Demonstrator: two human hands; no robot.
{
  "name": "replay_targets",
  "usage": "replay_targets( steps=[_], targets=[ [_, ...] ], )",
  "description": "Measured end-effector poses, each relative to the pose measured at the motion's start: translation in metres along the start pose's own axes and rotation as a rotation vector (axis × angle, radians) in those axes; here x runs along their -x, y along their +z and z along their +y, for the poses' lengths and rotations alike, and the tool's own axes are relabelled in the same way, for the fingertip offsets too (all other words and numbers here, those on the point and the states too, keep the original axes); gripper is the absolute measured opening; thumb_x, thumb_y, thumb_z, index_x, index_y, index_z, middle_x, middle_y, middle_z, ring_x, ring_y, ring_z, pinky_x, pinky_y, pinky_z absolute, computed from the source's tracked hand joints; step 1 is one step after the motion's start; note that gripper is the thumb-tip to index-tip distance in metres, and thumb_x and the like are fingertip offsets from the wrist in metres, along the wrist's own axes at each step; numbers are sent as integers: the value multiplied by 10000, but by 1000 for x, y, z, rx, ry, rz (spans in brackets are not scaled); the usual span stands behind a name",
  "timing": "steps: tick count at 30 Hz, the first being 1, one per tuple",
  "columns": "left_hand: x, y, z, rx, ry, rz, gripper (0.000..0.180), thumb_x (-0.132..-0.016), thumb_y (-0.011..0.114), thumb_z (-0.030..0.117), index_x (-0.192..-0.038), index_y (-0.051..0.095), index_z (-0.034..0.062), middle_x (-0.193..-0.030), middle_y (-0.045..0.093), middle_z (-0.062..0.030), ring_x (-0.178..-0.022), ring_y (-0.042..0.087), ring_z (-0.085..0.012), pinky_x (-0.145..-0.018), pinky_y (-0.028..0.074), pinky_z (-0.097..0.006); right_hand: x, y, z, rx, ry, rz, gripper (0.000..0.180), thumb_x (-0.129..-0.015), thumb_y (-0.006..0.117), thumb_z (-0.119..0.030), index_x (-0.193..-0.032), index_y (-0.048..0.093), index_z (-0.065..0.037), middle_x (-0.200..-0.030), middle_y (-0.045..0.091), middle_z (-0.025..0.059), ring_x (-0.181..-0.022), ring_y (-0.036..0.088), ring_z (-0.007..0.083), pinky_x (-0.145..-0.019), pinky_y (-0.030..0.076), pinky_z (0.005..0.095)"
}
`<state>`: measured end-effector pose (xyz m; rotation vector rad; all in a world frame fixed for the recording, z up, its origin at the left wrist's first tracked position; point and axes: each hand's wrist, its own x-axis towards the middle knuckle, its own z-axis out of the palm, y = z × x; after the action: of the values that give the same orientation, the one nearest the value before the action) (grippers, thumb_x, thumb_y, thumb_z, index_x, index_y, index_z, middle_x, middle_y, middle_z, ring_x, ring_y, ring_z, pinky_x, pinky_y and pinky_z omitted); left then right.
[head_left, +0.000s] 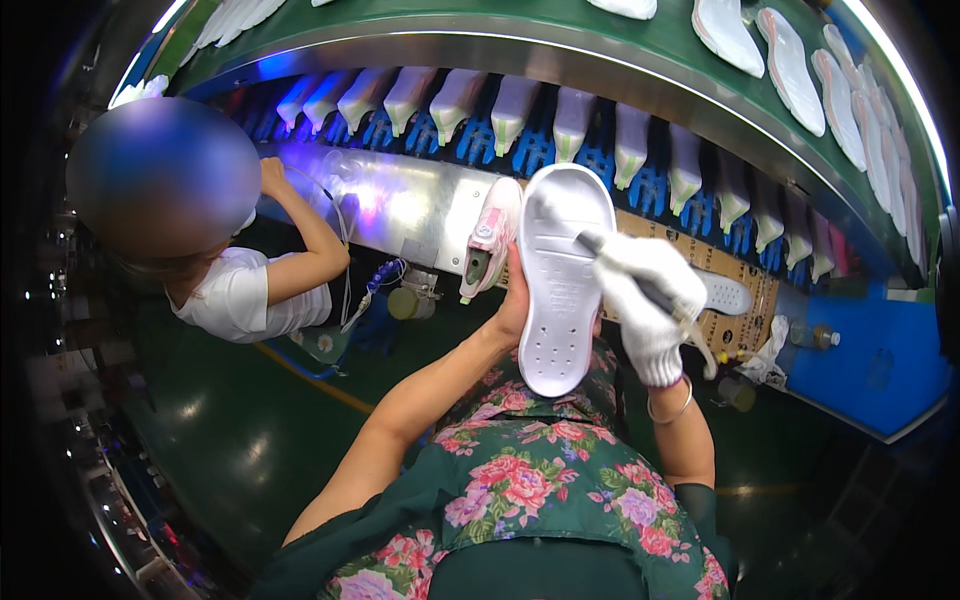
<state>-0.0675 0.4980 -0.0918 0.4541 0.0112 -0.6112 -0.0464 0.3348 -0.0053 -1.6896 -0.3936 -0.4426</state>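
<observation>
My bare left hand grips a white shoe sole by its left edge, inner side turned up toward me. The sole stands toe end away, its heel end near my floral apron. In a white knitted glove, my right hand is closed round a brush with a dark handle and a pale hose trailing from it. Its blurred tip lies over the toe half of the sole; contact is hard to make out. Just left of the sole is a pink and white shoe upper.
Several shoe uppers sit toe-down in a row along blue clamps. Above runs a green shelf with white soles. A grey-white sole lies on cardboard at right, near a blue panel. A co-worker is at left, near a jar.
</observation>
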Motion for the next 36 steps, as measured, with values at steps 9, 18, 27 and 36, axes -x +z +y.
replay_targets(
  steps=[9,18,27,36],
  targets=[
    [3,-24,26,-127,124,172,1112,-820,164,931,-1556,273,105,-1438,499,-174,-1310,530,-312,-1092,466,-488,12,10,-7,-51,-70,-346,260,-774,778,-51,-1031,770,-84,-957,744,98,-852,728,265,-773,568,349],
    [-4,-25,47,33,6,-60,1263,-697,179,1025,-1361,466,-11,-1013,660,-238,-871,686,-319,-755,585,-448,27,23,-7,11,-217,-399,301,-753,776,-53,-1049,758,-103,-969,746,112,-834,727,293,-757,576,366],
    [-21,-32,64,74,65,-99,1275,-585,372,1058,-1157,542,-69,-927,644,-232,-905,677,-358,-736,605,-464,45,34,-1,92,-298,-327,341,-733,790,-1,-1056,759,-106,-972,745,109,-783,720,291,-689,569,335],
    [-30,-41,69,182,110,-176,1273,-548,385,1067,-1136,564,-48,-901,658,-208,-873,683,-314,-723,612,-458,55,37,2,71,-323,-301,503,-695,780,7,-1172,712,-139,-893,736,82,-740,715,273,-649,561,338]
  ],
)
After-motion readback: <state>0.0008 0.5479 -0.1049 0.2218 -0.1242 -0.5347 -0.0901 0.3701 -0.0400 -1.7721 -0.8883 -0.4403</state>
